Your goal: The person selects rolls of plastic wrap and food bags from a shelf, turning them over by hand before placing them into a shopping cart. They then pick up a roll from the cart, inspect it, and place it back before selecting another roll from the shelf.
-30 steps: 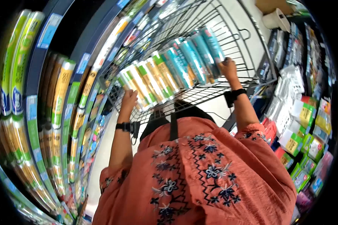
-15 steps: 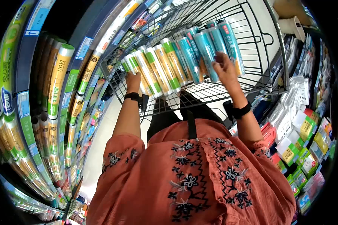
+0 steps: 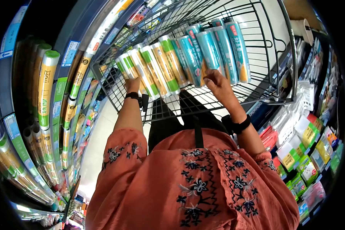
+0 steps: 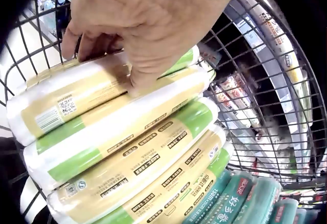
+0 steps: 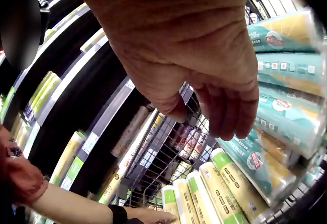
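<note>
the left hand (image 3: pixel 132 85) grips a yellow roll (image 4: pixel 82 98) at eleven o'clock. the right hand (image 3: pixel 221 90), loosely wide, is by teal rolls (image 3: pixel 211 50) at one.

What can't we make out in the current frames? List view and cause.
- Left hand, left wrist view: some fingertips, hidden past the tan roll.
- Right hand, right wrist view: whether it touches the teal rolls; the hand covers any contact.
- Wire cart, head view: far end, cut off by the top edge.
- Price label, head view: fine print, too small.
</note>
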Tool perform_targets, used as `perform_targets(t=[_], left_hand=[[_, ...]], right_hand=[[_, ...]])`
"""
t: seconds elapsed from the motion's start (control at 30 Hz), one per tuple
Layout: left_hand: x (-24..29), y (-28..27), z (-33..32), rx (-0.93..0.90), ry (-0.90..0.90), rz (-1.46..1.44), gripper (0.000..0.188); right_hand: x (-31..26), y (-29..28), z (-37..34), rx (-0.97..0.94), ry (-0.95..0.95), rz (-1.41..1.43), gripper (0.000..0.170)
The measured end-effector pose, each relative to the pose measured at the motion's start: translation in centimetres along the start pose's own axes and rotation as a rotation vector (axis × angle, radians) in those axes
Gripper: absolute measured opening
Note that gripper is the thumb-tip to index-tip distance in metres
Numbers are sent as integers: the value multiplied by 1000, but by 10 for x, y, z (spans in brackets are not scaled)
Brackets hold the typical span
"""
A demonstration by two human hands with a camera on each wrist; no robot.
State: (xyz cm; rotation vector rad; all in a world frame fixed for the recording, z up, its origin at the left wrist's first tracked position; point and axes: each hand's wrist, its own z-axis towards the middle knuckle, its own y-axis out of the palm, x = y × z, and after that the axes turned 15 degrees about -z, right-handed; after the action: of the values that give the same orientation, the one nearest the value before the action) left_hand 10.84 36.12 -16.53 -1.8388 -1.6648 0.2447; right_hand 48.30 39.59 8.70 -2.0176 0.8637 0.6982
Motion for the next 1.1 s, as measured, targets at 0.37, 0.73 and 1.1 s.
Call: perform_targets(t=[0.37,0.73,1.1], left_hand=[[-23,-9,-1,-47,77,-151,99],[-8,-23,-29,-113,154,-197,66],[41,-90,-183,-748,185,-698,61]], right_hand=[[5,30,7,-180,-81,-98,30],[-21,47,4,-257,-85,-173,29],[-79,64,0,-437,-117,-196,54]])
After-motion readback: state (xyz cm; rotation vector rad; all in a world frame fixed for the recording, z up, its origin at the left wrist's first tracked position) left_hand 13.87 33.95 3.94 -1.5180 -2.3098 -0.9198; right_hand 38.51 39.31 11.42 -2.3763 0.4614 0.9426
